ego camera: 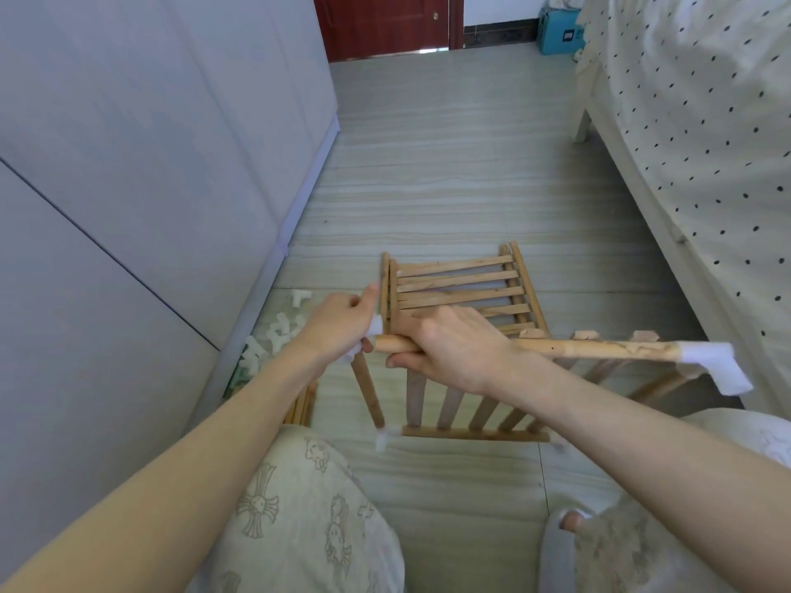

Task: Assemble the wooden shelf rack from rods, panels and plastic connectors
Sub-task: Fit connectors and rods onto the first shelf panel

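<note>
Rod [599, 348] in right hand [449, 348], left hand [342, 325] at its connector [376, 325].

We find no text we can read anywhere in this view. The only candidate is a small dark label w/ pale marks on the teal box [556, 32] at the far end of the floor, by the bed; the marks are too small & blurred for us to make out, so we can't tell if they're letters or a logo. The pale trousers [299, 507] over our knees carry printed cartoon figures & cross shapes, no letters. The bedsheet [706, 143] at right has dark dots only, no writing. We see no numbers, brands or signs on the wooden parts or white plastic pieces.
</note>
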A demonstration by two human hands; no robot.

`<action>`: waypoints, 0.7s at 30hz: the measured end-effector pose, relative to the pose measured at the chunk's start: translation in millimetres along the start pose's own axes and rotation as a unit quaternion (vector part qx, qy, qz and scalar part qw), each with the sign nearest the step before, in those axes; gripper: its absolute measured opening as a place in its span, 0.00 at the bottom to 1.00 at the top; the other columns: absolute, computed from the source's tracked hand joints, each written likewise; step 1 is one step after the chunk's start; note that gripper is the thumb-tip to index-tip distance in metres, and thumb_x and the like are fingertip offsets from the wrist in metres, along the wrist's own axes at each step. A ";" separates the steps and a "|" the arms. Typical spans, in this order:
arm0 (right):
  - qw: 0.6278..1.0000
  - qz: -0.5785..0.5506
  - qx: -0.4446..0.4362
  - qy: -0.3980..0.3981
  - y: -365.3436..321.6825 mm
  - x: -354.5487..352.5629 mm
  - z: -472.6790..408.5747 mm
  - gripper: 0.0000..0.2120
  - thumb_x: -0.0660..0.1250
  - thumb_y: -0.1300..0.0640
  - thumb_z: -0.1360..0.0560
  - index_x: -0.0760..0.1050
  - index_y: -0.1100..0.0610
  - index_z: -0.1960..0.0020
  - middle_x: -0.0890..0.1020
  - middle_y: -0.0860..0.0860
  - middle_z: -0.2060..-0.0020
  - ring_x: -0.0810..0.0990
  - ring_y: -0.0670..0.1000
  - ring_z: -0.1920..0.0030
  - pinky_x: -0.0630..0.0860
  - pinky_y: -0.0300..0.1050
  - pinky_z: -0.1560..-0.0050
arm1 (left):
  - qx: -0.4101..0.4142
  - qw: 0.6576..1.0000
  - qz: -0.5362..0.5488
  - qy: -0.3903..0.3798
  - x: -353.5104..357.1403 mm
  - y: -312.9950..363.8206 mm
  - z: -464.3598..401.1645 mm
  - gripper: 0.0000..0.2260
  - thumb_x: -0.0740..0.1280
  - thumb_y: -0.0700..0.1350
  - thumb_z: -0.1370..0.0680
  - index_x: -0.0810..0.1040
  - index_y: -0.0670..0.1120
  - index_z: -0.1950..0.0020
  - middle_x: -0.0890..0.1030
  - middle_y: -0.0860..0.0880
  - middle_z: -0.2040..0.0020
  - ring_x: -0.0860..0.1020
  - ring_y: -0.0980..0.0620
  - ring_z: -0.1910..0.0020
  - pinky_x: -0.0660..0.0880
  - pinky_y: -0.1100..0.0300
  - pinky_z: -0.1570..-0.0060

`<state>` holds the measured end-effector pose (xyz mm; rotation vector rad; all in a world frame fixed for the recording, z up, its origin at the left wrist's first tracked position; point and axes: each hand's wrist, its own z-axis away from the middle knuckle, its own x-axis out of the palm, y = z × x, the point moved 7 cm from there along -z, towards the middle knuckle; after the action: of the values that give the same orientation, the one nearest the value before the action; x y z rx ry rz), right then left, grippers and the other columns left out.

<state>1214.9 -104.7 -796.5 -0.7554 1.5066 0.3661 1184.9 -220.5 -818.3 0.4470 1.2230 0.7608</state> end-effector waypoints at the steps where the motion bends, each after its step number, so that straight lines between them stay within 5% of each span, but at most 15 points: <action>1: 1.000 -0.013 0.008 -0.010 3.8 4.7 0.9 0.18 0.59 0.42 0.23 0.72 0.56 0.45 0.80 0.55 0.52 0.77 0.59 0.51 0.68 0.47 0.58 | 0.005 1.000 -0.014 -0.005 2.1 -1.4 -1.4 0.20 0.52 0.56 0.19 0.72 0.43 0.59 0.78 0.46 0.68 0.74 0.61 0.79 0.66 0.64 0.76; 9: 0.997 -0.059 0.050 -0.021 19.9 28.6 5.3 0.18 0.58 0.42 0.22 0.73 0.56 0.45 0.80 0.55 0.52 0.77 0.58 0.51 0.67 0.46 0.58 | 0.000 0.991 -0.058 -0.118 24.3 -25.5 -2.5 0.12 0.50 0.43 0.18 0.72 0.40 0.48 0.79 0.44 0.59 0.80 0.52 0.66 0.72 0.65 0.68; 12: 0.995 -0.069 0.072 -0.016 22.6 32.9 3.8 0.16 0.58 0.42 0.22 0.73 0.55 0.49 0.80 0.54 0.52 0.77 0.58 0.50 0.67 0.46 0.57 | 0.013 0.991 -0.078 -0.111 31.3 -24.4 -6.4 0.13 0.49 0.43 0.18 0.70 0.39 0.44 0.76 0.46 0.60 0.78 0.53 0.66 0.67 0.72 0.74; 17: 0.996 -0.055 0.070 -0.014 17.7 42.3 2.2 0.17 0.58 0.43 0.22 0.72 0.56 0.47 0.80 0.54 0.51 0.78 0.59 0.51 0.68 0.46 0.58 | 0.020 0.991 -0.091 -0.098 38.7 -27.6 -16.3 0.11 0.50 0.42 0.19 0.70 0.42 0.46 0.75 0.47 0.62 0.77 0.54 0.70 0.65 0.72 0.80; 21: 0.995 -0.055 0.073 -0.029 18.5 52.5 0.9 0.17 0.58 0.43 0.22 0.73 0.56 0.48 0.80 0.54 0.52 0.78 0.58 0.53 0.69 0.47 0.59 | 0.025 0.987 -0.084 -0.137 50.6 -33.8 -22.9 0.11 0.50 0.42 0.19 0.72 0.43 0.50 0.77 0.46 0.63 0.79 0.51 0.69 0.70 0.65 0.70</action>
<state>1207.1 -102.8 -851.6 -0.7034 1.4149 0.1911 1179.9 -208.6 -882.0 0.4669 1.0094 0.5078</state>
